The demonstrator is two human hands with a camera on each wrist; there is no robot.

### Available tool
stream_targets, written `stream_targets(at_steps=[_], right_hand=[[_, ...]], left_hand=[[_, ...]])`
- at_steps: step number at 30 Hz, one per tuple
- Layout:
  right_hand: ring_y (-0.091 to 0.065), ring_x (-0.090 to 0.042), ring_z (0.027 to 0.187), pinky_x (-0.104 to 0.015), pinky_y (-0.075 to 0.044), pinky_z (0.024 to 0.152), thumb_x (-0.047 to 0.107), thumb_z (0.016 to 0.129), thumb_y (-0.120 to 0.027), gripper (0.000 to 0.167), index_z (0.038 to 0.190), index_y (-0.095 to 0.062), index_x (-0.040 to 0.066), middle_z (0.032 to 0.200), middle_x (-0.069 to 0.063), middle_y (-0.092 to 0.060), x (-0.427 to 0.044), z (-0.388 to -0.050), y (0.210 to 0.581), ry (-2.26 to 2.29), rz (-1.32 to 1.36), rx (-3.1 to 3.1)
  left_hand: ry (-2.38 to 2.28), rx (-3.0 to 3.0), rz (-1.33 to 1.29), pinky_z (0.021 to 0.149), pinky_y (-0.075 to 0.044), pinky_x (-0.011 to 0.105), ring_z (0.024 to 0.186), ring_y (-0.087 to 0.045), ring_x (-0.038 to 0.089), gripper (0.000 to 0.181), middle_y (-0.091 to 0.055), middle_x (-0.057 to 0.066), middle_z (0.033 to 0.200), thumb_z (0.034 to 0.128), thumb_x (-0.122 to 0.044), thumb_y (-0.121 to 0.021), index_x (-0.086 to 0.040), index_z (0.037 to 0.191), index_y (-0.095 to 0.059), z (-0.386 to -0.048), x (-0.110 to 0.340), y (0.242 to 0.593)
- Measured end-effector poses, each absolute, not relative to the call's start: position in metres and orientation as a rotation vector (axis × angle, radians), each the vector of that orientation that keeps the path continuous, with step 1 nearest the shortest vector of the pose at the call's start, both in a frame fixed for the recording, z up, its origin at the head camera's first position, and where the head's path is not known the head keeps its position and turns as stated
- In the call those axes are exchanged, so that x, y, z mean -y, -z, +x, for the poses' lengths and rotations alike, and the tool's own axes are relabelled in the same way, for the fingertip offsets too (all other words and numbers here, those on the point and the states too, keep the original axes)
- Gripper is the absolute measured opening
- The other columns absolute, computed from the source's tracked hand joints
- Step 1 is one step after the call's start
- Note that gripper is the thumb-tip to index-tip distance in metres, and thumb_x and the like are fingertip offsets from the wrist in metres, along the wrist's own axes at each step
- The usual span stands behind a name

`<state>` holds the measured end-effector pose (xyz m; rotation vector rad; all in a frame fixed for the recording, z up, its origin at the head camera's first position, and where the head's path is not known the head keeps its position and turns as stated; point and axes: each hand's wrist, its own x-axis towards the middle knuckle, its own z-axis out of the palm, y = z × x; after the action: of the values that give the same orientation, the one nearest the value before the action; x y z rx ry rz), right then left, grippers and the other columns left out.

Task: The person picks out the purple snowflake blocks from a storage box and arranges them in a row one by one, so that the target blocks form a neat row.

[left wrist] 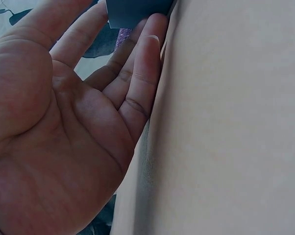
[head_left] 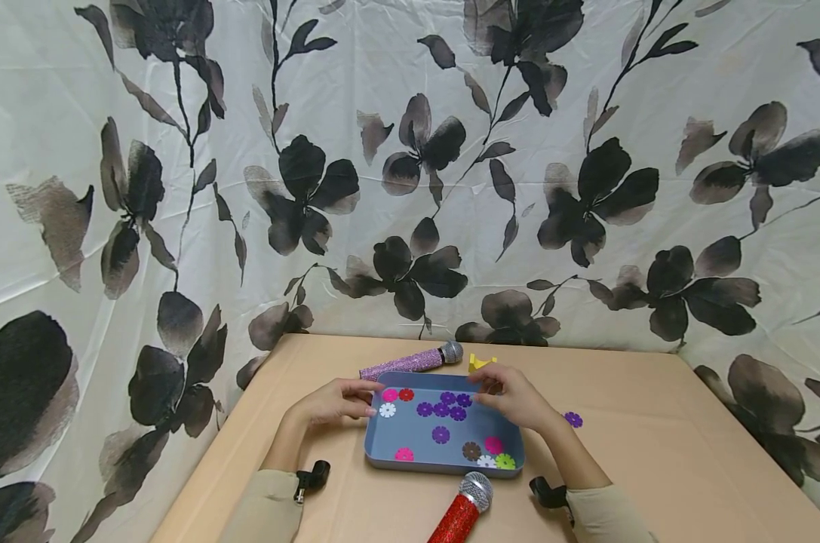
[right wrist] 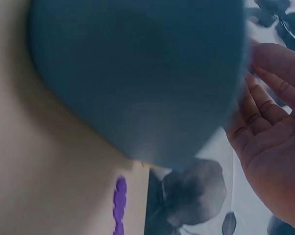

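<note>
A blue-grey tray [head_left: 410, 449] lies on the table, holding flower-shaped pieces. Several purple flowers [head_left: 440, 409] cluster in its upper part; a pink flower [head_left: 390, 394], a red flower [head_left: 406, 394] and a white flower [head_left: 387, 410] sit at the left. My left hand [head_left: 335, 403] rests its fairly straight fingers against the tray's left side. Over the tray's upper right edge is my right hand [head_left: 513, 400], thumb and forefinger apart near the purple flowers. In the right wrist view the tray wall hides that hand's fingertips [right wrist: 272, 122].
A purple glitter microphone [head_left: 410, 362] lies behind the tray, with a yellow piece [head_left: 480, 362] beside it. In front is a red glitter microphone [head_left: 459, 513]. One loose purple flower [head_left: 573, 419] lies right of the tray. A floral curtain [head_left: 410, 188] hangs behind the table.
</note>
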<state>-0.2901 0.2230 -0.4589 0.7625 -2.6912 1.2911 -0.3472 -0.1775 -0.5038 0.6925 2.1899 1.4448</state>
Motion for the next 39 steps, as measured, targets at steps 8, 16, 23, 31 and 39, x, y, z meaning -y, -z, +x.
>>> stream_targets(at_steps=[8,16,23,31,39], right_hand=[[-0.065,-0.018,0.096,-0.032,-0.056,0.085,0.016,0.094,-0.078,0.027,0.12,-0.073,0.01,0.115,-0.014,-0.071,-0.2,-0.289,0.471,-1.264,0.924,2.743],[-0.063,-0.014,0.096,-0.024,-0.055,0.082,0.021,0.096,-0.076,0.033,0.126,-0.071,0.007,0.119,-0.012,-0.071,-0.189,-0.288,0.482,-1.191,1.056,2.82],[-0.064,-0.022,0.114,-0.038,-0.054,0.099,0.022,0.097,-0.075,0.036,0.132,-0.07,0.013,0.127,-0.002,-0.07,-0.185,-0.284,0.484,-1.147,1.17,2.917],[-0.059,-0.019,0.131,-0.048,-0.045,0.113,0.018,0.098,-0.073,0.032,0.13,-0.072,0.018,0.134,0.007,-0.068,-0.183,-0.28,0.487,-1.026,1.205,2.998],[-0.061,-0.011,0.112,-0.039,-0.053,0.102,0.004,0.094,-0.074,0.027,0.117,-0.075,0.017,0.116,0.007,-0.067,-0.182,-0.281,0.486,-0.852,1.162,3.009]], left_hand=[[-1.448,-2.189,0.678,0.081,-0.057,0.031,0.096,-0.064,0.016,0.059,-0.069,0.017,0.121,0.0928,-0.019,-0.08,-0.004,0.146,-0.059,-0.347,0.176,0.504],[-1.449,-2.194,0.675,0.081,-0.057,0.031,0.095,-0.064,0.016,0.059,-0.07,0.019,0.124,0.0927,-0.019,-0.08,-0.006,0.146,-0.059,-0.346,0.175,0.504],[-1.456,-2.191,0.671,0.083,-0.057,0.033,0.097,-0.065,0.018,0.058,-0.071,0.017,0.124,0.0924,-0.02,-0.081,-0.007,0.145,-0.06,-0.346,0.176,0.505],[-1.464,-2.18,0.663,0.083,-0.056,0.032,0.097,-0.064,0.019,0.058,-0.071,0.017,0.122,0.0922,-0.02,-0.081,-0.007,0.145,-0.061,-0.345,0.176,0.505],[-1.455,-2.193,0.675,0.082,-0.056,0.032,0.096,-0.064,0.018,0.056,-0.071,0.017,0.121,0.0929,-0.019,-0.08,-0.009,0.144,-0.062,-0.345,0.176,0.504]])
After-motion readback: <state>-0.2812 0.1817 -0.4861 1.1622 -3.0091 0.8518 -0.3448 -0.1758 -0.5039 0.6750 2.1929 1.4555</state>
